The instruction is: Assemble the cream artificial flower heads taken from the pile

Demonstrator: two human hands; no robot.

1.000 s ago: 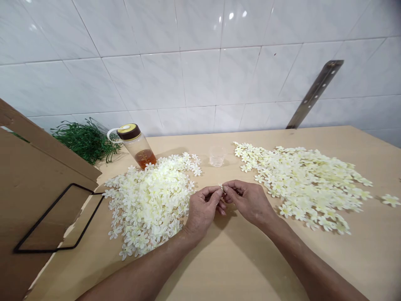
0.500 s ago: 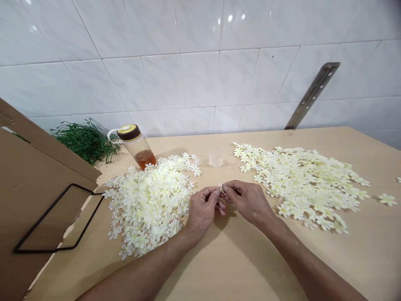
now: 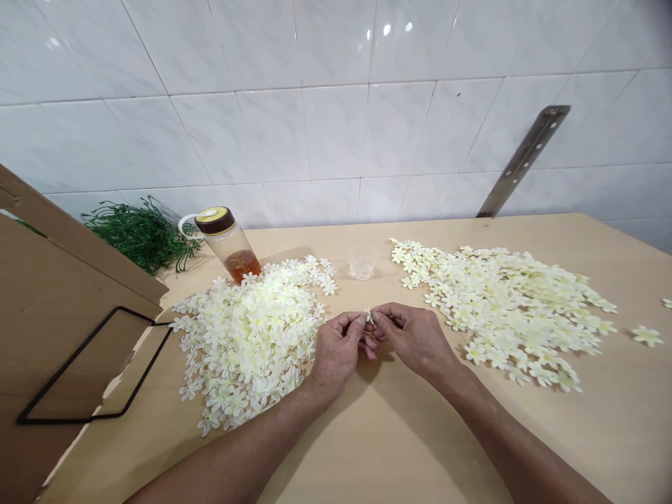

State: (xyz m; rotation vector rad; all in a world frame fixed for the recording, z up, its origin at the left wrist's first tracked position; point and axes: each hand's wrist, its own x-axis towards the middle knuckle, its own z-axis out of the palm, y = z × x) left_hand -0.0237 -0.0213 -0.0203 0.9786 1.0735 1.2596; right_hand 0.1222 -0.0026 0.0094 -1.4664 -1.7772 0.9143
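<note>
Between my two hands, just above the table, is one small white artificial flower (image 3: 369, 316), pinched at the fingertips. My left hand (image 3: 339, 348) grips it between thumb and index finger from the left. From the right, my right hand (image 3: 412, 334) pinches the same flower, its other fingers curled beneath. The fingers hide most of the flower. Close to my left hand lies a heaped pile of pale white flowers (image 3: 252, 343). On the right a flatter spread of similar cream flowers (image 3: 514, 301) covers part of the table (image 3: 367, 448).
A small clear cup (image 3: 362, 266) stands behind my hands. The drink bottle (image 3: 231, 245) with amber liquid is behind the left pile, beside green artificial stems (image 3: 141, 234). At left are a cardboard box (image 3: 57, 336) and a black wire frame (image 3: 68, 421). A metal bracket (image 3: 525, 161) meets the tiled wall.
The hands stay almost in place, still pinching the flower, which shows slightly more between the fingertips. The camera view has shifted very slightly.
</note>
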